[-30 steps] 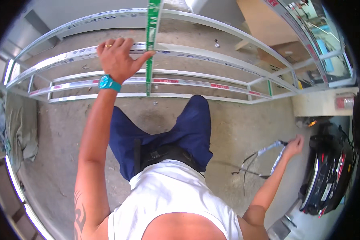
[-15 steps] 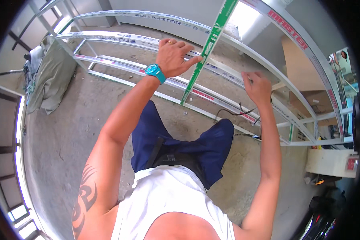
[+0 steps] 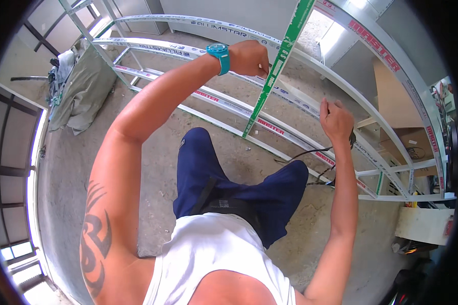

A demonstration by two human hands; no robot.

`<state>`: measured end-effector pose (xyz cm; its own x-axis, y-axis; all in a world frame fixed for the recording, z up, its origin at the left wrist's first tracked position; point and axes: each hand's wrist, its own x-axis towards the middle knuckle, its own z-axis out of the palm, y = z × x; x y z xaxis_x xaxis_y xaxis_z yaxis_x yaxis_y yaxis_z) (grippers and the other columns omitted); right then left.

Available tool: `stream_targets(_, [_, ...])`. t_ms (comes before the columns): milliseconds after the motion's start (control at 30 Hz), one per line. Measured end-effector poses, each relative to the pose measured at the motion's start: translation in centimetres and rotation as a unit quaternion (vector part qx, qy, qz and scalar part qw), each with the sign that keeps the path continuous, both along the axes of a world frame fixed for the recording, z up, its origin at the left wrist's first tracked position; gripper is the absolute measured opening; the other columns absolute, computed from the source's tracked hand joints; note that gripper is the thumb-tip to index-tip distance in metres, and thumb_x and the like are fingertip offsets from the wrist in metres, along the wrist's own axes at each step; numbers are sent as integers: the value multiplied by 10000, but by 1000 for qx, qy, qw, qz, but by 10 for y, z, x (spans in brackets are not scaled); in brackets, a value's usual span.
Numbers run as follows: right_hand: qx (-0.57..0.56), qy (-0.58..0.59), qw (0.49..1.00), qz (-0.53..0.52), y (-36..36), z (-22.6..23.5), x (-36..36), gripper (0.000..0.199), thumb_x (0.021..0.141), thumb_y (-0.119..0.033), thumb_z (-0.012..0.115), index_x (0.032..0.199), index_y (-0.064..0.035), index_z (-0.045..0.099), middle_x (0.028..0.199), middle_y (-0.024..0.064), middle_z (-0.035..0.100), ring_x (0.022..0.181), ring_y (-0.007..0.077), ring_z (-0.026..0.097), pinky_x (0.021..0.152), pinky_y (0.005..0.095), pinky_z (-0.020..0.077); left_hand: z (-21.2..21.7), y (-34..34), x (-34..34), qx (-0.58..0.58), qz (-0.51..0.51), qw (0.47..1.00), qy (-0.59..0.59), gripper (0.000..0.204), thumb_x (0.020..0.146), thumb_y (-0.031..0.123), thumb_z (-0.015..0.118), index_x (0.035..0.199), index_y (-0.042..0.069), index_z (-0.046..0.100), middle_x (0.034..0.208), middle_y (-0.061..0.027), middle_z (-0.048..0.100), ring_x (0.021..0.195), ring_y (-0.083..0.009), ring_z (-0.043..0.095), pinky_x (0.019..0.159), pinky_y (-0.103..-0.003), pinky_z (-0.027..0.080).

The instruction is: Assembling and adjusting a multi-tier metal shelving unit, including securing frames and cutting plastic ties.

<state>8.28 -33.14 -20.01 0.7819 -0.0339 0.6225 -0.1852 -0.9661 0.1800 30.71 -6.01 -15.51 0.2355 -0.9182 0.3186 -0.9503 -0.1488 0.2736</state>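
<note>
A long aluminium frame (image 3: 224, 99) of pale bars with printed protective film stretches across in front of me. A green-filmed crossbar (image 3: 274, 76) runs over its middle. My left hand (image 3: 250, 57), with a turquoise watch (image 3: 218, 50) on the wrist, is bent down just left of this crossbar. Its fingers are closed near the bar's edge, and whatever they pinch is hidden. Right of the crossbar, my right hand (image 3: 337, 122) is over the middle rails with its fingers curled. Whether it holds anything small cannot be made out.
A dark cable (image 3: 310, 151) hangs about the lower rails below my right hand. Brown cardboard (image 3: 399, 96) stands behind the frame at right. A grey-green cover (image 3: 84, 94) drapes a heap at left. A white container (image 3: 423, 223) is at far right.
My left hand has gone from spread fingers over the rail to closed, bent fingers beside the green crossbar. My right hand stays near the same rails. The whole view has shifted slightly.
</note>
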Motion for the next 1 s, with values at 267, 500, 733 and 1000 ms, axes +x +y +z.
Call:
stream_targets(267, [-10,-21,1000,9,1,1,0,403,966,-315,626,654,-67,681,670,104,623,500,369,544,474,453,435,-1,-5,4,-3,-76,997,-14,150,791,-29,775,914,44,823,811,-90,780,572,-292,621,622,-357,517])
stream_targets(500, [-15,-2,1000,0,4,3,1,360,982,-293,625,699,-79,677,674,98,610,524,376,547,490,455,432,-4,-4,5,2,-67,997,-44,103,803,-13,767,888,19,816,819,-98,781,566,-296,634,618,-364,523])
stream_targets(733, [-35,-30,999,21,2,-1,4,339,981,-266,628,699,-86,682,676,82,607,503,352,536,476,430,427,-8,-4,7,13,-46,994,-94,109,814,4,756,894,39,822,797,-101,775,555,-289,624,613,-361,520])
stream_targets(1000, [-37,-25,999,15,3,-2,2,315,981,-247,625,719,-85,693,683,73,610,491,337,529,468,414,424,7,-4,16,62,-46,996,31,92,812,82,758,874,70,824,771,-89,769,591,-307,609,644,-385,525])
